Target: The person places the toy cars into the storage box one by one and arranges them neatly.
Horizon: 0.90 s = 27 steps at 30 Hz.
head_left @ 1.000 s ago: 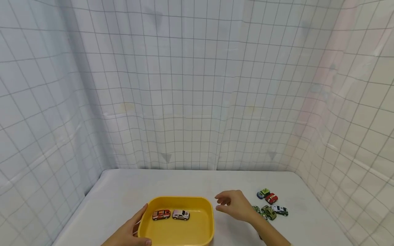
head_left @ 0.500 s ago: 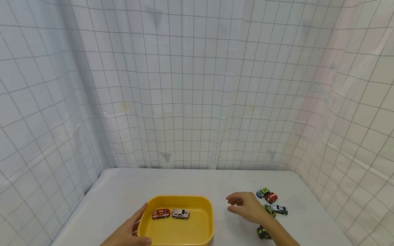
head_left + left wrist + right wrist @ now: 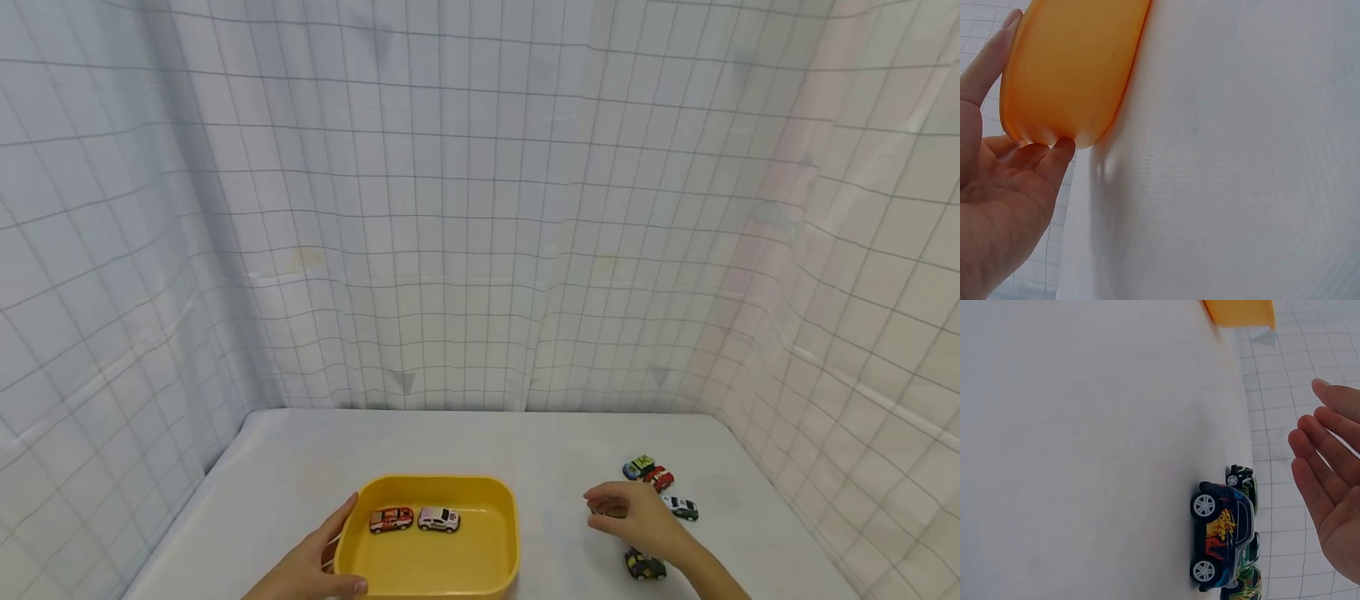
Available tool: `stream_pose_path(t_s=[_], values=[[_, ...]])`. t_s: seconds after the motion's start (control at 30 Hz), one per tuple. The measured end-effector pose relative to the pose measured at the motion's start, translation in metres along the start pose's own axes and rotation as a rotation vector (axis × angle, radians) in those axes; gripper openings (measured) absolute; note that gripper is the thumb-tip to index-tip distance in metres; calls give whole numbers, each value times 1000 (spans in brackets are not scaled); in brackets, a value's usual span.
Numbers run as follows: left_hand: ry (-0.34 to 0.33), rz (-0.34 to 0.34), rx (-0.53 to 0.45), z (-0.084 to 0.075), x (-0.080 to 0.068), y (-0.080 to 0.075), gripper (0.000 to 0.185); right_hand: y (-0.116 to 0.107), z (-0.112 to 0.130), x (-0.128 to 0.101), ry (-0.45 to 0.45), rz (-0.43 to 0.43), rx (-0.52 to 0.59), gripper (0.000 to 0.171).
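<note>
Place: a small cloth-walled booth, and it wraps right around a single desk (image 3: 555,450)!
Back wall: here's the back curtain (image 3: 450,250), pale, ruled in thin dark lines, rippling down in soft folds behind the desk's far edge.
Flanks: in come the left curtain (image 3: 90,250) and the right curtain (image 3: 862,292), checked just the same, closing three sides!
Markings: faint grey triangles (image 3: 404,382) on the back, a pinkish tint up the right.
Desk: plain white on top, rounded at the far corners.
Wrist views: both catch that grid again.
Beyond the cloth: hidden, so home, lab or workshop is hard to call.
</note>
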<state>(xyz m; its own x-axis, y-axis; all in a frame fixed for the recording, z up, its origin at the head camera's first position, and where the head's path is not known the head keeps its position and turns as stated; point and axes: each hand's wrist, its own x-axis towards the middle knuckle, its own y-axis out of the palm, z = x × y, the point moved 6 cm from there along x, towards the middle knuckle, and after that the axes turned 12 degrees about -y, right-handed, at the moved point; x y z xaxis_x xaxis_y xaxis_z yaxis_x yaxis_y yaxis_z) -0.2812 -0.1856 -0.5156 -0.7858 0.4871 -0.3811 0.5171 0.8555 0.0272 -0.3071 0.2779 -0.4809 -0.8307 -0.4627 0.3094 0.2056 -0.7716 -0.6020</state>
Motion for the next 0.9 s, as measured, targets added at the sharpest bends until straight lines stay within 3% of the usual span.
stream_pose_path(t_s=[0.3, 0.53, 0.9], values=[[-17, -9, -18, 3, -2, -1, 103, -7, -7, -16, 62, 8, 20, 32], [-45, -25, -40, 7, -3, -1, 102, -16, -11, -25, 36, 15, 30, 33], [-14, -20, 5, -2, -4, 2, 103, -34, -31, -52, 136, -13, -21, 35]])
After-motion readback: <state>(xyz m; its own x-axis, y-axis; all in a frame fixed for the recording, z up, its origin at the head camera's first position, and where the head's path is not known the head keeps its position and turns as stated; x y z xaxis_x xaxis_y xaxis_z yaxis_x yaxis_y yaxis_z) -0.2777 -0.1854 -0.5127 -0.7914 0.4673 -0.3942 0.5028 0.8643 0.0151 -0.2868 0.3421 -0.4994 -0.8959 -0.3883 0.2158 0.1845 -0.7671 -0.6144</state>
